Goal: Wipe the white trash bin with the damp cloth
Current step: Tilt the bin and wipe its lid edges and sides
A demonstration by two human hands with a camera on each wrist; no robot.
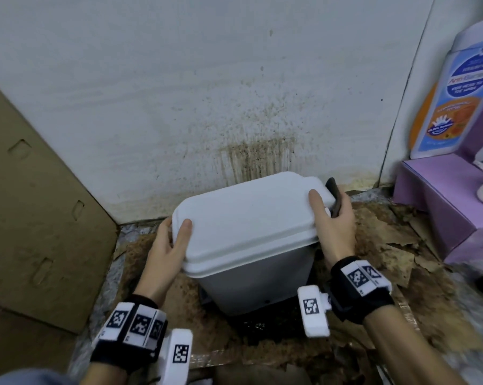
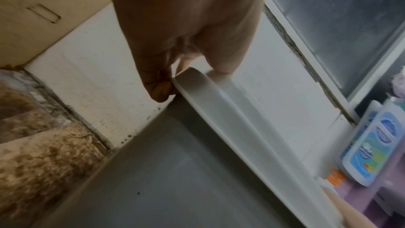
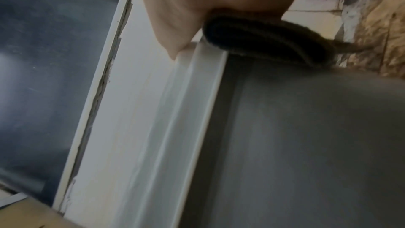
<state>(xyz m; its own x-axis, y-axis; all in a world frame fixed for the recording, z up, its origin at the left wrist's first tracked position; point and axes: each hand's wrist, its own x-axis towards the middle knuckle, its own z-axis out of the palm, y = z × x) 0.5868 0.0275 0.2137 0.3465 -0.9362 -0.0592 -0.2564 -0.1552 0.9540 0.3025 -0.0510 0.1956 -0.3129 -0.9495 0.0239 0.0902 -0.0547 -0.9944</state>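
The white plastic trash bin (image 1: pixel 251 240), a tall rectangular tub with a rounded white lid (image 1: pixel 248 212) closed on top, is standing on the stained brown cardboard sheets (image 1: pixel 387 237) on the floor, just in front of the splattered white wall (image 1: pixel 207 79). Its long axis is running left to right across your view, slightly skewed, with the right end nearer the wall. To the left of the bin a large brown cardboard panel (image 1: pixel 40 204) is leaning; to the right of the bin a lilac display box (image 1: pixel 440 207) is sitting.

You are gripping the bin at both short ends. Your left hand (image 1: pixel 168 245) is curling around the lid's left edge, thumb on top and fingers (image 2: pixel 161 91) under the rim. Your right hand (image 1: pixel 336 226) is doing the same at the right end, thumb on the lid, while its fingers are pinning a dark folded cloth (image 3: pixel 263 37) against the bin's side just below the rim.

Both hands are equally near, one at each end. Since the cloth is lying at the right end, the wipe will likely be starting there, with your left hand steadying the bin.
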